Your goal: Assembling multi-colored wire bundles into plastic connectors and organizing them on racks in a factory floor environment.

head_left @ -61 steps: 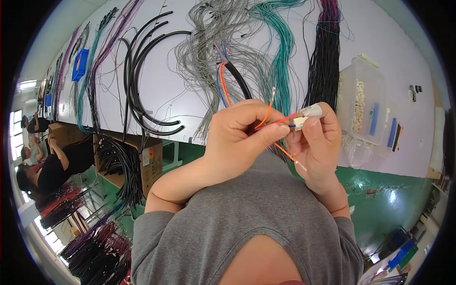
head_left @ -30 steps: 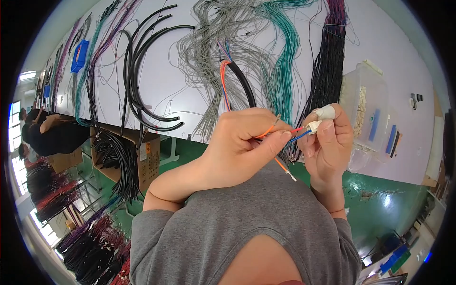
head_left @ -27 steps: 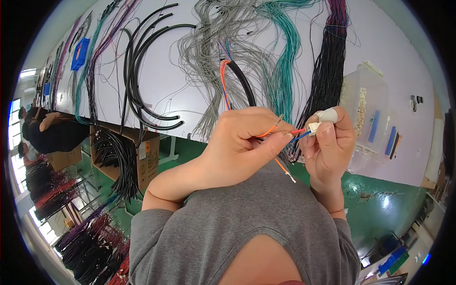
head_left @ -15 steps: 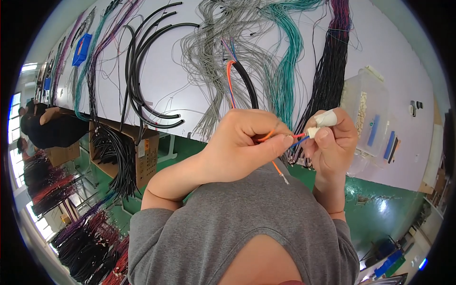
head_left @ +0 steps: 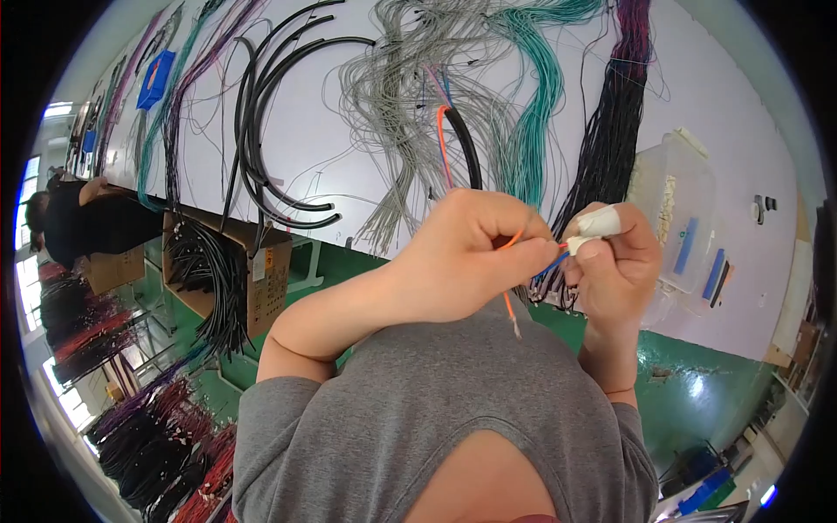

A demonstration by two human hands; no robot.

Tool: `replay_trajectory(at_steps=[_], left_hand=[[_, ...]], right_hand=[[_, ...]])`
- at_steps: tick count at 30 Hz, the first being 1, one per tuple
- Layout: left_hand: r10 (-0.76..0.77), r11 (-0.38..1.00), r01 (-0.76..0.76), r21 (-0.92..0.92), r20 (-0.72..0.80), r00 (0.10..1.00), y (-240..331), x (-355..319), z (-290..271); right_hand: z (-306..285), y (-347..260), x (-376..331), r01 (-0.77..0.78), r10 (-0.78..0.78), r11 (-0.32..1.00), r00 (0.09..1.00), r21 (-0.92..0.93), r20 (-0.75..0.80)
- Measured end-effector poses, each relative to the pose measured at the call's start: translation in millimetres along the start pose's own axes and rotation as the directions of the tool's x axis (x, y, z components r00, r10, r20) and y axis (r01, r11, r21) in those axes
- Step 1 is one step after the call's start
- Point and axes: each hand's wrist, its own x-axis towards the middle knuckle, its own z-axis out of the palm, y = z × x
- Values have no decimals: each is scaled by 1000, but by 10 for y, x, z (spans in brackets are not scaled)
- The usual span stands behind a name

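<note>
Thin wires are pinched between the thumb and fingers of my left hand (head_left: 488,253). A blue wire (head_left: 559,261) and a red one run from there to a small white connector (head_left: 575,245). That connector sits in the fingertips of my right hand (head_left: 621,270), which has white tape (head_left: 599,222) around one finger. An orange wire (head_left: 509,304) hangs below my left hand, its end stripped or frayed. Beyond the left hand lies a black sheathed cable (head_left: 465,146) with an orange wire looping from its end. My fingers partly hide where the wires meet the connector.
On the white table (head_left: 301,83) lie bundles of grey wires (head_left: 397,113), teal wires (head_left: 542,91) and black wires (head_left: 617,131), plus curved black tubes (head_left: 247,131). A clear plastic box (head_left: 645,170) holds small pale parts. At left are a carton (head_left: 268,283) and another person (head_left: 100,222).
My left hand has moved right, up against the connector, so less of the red and blue wires shows between my hands. The right hand keeps its grip on the connector.
</note>
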Motion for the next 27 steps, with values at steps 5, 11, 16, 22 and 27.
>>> replay_trajectory(at_steps=[5, 11, 16, 22, 27], left_hand=[[-101, 860, 169, -481, 164, 981, 10, 215, -130], [-108, 792, 210, -573, 207, 972, 46, 273, -129], [-81, 874, 103, -475, 66, 995, 71, 268, -13], [-121, 907, 117, -405, 16, 993, 60, 308, 26], [-140, 890, 156, -428, 69, 988, 59, 361, 46]], right_hand=[[3, 37, 104, 79, -42, 966, 987, 245, -152], [10, -130, 108, 51, -45, 972, 998, 231, -33], [57, -310, 161, -64, 45, 938, 997, -340, -64], [18, -414, 374, -90, 201, 846, 966, -526, 159], [58, -339, 465, 106, 89, 818, 948, -565, 307]])
